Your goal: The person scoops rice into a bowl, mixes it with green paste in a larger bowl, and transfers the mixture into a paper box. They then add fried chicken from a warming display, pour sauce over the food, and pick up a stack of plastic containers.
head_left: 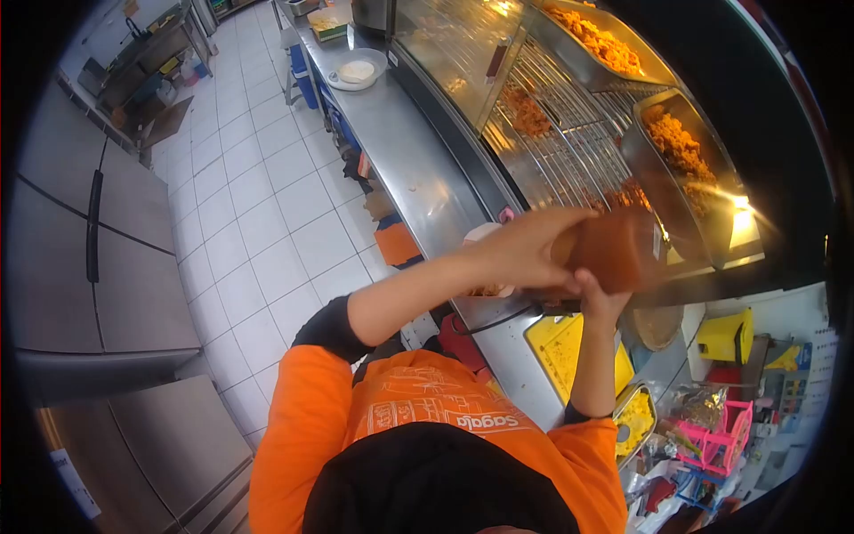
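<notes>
A reddish-brown, block-shaped container (609, 252), smeared by motion, is held between my two hands over the counter, at the front edge of the display cabinet. My left hand (538, 247) reaches across and grips it from the left side. My right hand (600, 301) has its fingers around the near lower side. Partly hidden under my left forearm is a pale tub (483, 233), with some brown food showing below the arm. Just beyond the container lie the cabinet's wire rack (569, 133) and a metal tray (636, 147) of orange-brown fried pieces.
Another metal tray (556, 36) of fried food stands farther back in the cabinet. A yellow tray (556, 343) and a pan of yellow food (634, 418) are by my right arm. The steel counter (418, 160) runs left to a white bowl (356, 71). Steel refrigerators (98, 222) face it across the tiled floor.
</notes>
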A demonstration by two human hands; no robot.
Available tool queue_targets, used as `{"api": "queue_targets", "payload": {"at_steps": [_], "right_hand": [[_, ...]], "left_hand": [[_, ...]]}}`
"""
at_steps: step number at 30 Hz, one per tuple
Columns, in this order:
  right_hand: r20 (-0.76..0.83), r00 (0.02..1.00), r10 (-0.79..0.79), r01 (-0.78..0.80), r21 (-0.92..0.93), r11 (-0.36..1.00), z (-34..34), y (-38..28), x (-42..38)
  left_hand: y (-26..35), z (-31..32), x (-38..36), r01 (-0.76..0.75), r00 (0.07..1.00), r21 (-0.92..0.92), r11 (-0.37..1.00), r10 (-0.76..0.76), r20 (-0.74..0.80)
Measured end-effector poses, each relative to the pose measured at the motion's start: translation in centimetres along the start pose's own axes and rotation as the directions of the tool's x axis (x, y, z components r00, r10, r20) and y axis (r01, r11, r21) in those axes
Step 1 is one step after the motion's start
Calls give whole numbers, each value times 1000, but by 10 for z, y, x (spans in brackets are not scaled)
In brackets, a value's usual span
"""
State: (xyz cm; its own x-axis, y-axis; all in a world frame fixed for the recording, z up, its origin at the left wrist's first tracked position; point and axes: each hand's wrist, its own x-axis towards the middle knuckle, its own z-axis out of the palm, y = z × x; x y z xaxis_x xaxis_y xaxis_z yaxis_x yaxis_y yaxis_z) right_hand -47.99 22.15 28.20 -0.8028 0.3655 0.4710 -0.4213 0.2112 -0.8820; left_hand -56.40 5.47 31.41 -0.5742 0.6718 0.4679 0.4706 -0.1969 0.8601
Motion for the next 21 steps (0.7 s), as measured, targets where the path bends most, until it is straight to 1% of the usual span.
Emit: {"api": "queue_targets", "payload": {"at_steps": [1,2,3,5,6,7,9,10,12,13,15,16,17,18,19,20,21], "right_hand": [[-53,997,55,-56,-8,998,-2,4,0],[-76,988,131,-133,-18,991,2,4,7],[-78,989,127,-129,-22,991,3,1,6],[-85,993,76,-74,21,997,11,-3,6],[-48,999,-4,3,-16,1000,11,-9,0],[-45,999,-5,4,-12,1000,13,-12,-2],[58,995,-87,91,-74,993,16,-14,-7],[49,996,-77,81,-74,994,18,-11,-5],[-20,985,169,-170,-18,985,24,-5,8],[-17,986,163,-163,-18,986,26,-7,9],[37,994,100,-104,128,986,35,-11,7],[58,997,50,-55,90,994,33,-12,1],[62,997,48,-54,93,994,32,-9,-2],[81,996,41,-48,78,996,32,-5,-6],[96,995,40,-46,61,997,31,-2,-10],[92,995,49,-55,58,997,33,1,-8],[75,987,141,-148,96,984,36,5,-1]], "left_hand": [[-3,-2,4,-12,1000,-73,997,13,11],[4,-11,11,-10,998,-71,997,14,66],[8,-12,11,-14,998,-73,997,19,67],[13,-17,10,7,998,41,999,-9,59],[13,-13,4,8,998,44,999,-10,58],[12,-6,-6,35,999,19,999,-36,40],[7,-8,-10,65,998,-1,998,-65,25],[2,-14,-7,52,998,-8,999,-52,21],[1,-20,-3,38,999,-20,999,-38,16],[7,-26,0,46,999,9,999,-46,20],[16,-33,-3,48,999,47,998,-50,23],[21,-28,-13,76,997,55,996,-77,13],[25,-25,-21,104,995,62,993,-104,3],[28,-26,-25,136,990,152,979,-138,2],[24,-29,-24,141,990,151,978,-143,4],[18,-32,-20,150,989,106,983,-150,-4],[15,-34,-18,155,988,61,986,-155,-14]]}}
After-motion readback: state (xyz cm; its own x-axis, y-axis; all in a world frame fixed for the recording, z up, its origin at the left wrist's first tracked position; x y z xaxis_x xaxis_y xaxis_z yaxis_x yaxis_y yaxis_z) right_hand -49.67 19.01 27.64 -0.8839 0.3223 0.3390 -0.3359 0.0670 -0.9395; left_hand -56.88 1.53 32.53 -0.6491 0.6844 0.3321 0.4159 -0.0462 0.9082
